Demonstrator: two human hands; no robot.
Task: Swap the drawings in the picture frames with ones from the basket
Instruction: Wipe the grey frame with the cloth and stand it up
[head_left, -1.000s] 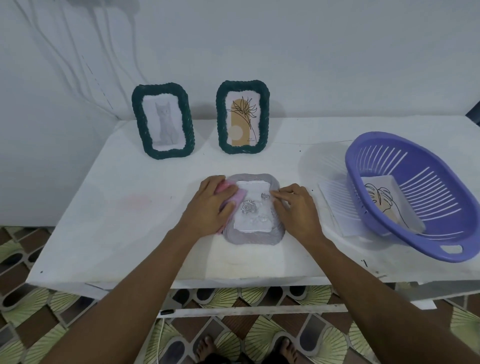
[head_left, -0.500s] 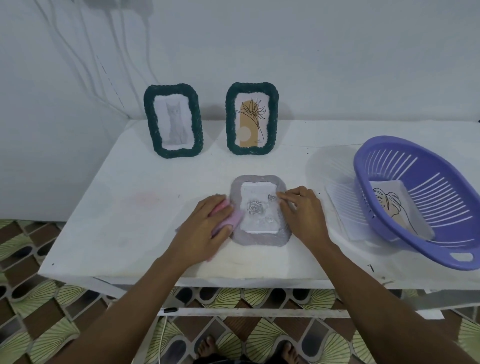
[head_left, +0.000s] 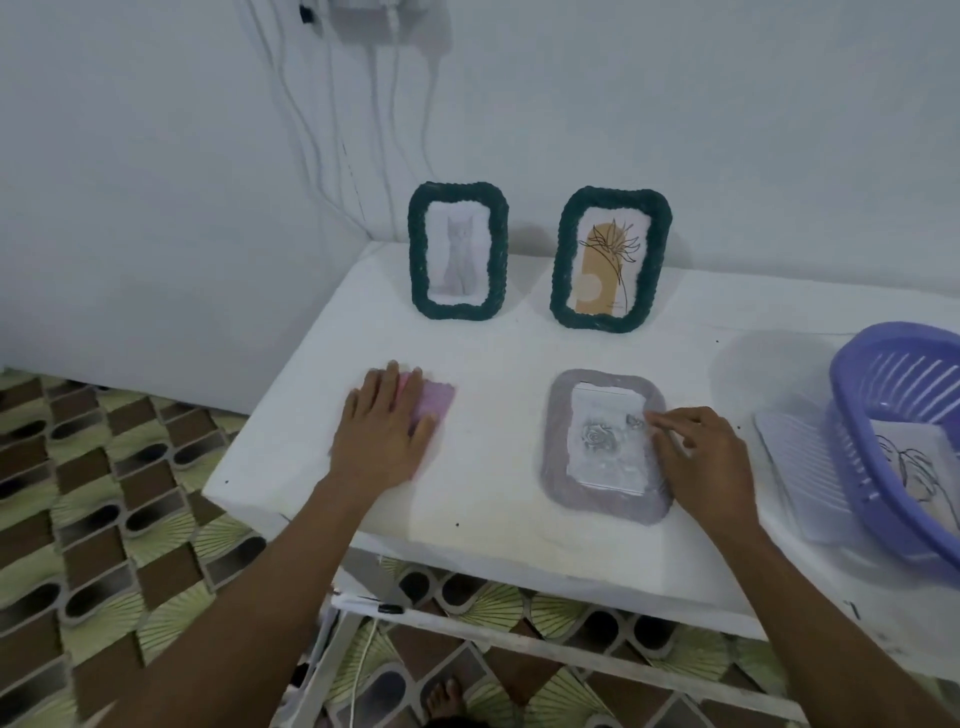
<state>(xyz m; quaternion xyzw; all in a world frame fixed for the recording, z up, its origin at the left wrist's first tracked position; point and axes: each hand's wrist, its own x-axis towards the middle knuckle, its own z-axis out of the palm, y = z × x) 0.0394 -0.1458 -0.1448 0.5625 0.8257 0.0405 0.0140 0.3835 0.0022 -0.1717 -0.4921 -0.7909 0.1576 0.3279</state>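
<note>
A grey woven frame (head_left: 556, 467) lies flat on the white table (head_left: 493, 364), with a rose drawing (head_left: 605, 441) resting in it. My right hand (head_left: 701, 457) touches the drawing's right edge with its fingertips. My left hand (head_left: 384, 431) lies flat on a pink backing piece (head_left: 434, 402) near the table's left edge. Two dark green frames stand at the back: one with a cat drawing (head_left: 458, 250), one with a plant drawing (head_left: 609, 258). A purple basket (head_left: 883, 384) at the right holds a leaf line drawing (head_left: 914, 467).
A white sheet (head_left: 800, 467) lies half under the basket. The table's left and front edges drop to a patterned tile floor (head_left: 104, 493). Cables (head_left: 332, 130) hang down the wall behind the frames.
My left hand has slid the pink backing piece off the grey frame and out to the left. The right hand stays at the drawing's edge. The camera view has shifted left.
</note>
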